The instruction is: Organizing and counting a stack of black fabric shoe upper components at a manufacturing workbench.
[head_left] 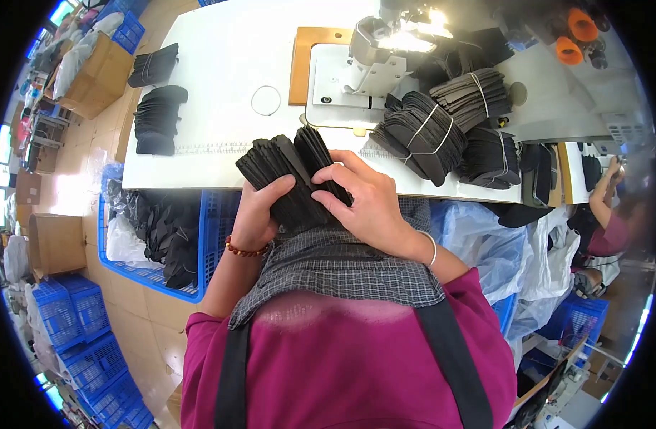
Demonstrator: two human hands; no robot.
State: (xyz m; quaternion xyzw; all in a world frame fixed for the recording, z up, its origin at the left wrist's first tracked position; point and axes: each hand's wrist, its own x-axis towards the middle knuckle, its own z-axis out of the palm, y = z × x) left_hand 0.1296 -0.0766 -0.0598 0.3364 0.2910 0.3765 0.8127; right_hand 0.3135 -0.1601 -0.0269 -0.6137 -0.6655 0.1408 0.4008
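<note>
In front of my lap, by the table's near edge, both hands hold a thick stack of dark fabric pieces (285,189). My left hand (258,211) is closed around its left side, the thumb lying across the pieces. On the other side my right hand (376,206) grips a smaller part of the stack, fingers and thumb bent around it. The stack is parted at the top between the hands. Its lower end rests against the checked apron (342,275). The fingers behind the stack are hidden.
A sewing machine (363,75) with a lit lamp stands on the white table (213,64). Tied dark bundles (422,136) lie at right, dark stacks (160,120) at left, near a thin pale ring (265,101). A blue crate (153,275) stands below left. Another person (610,214) sits far right.
</note>
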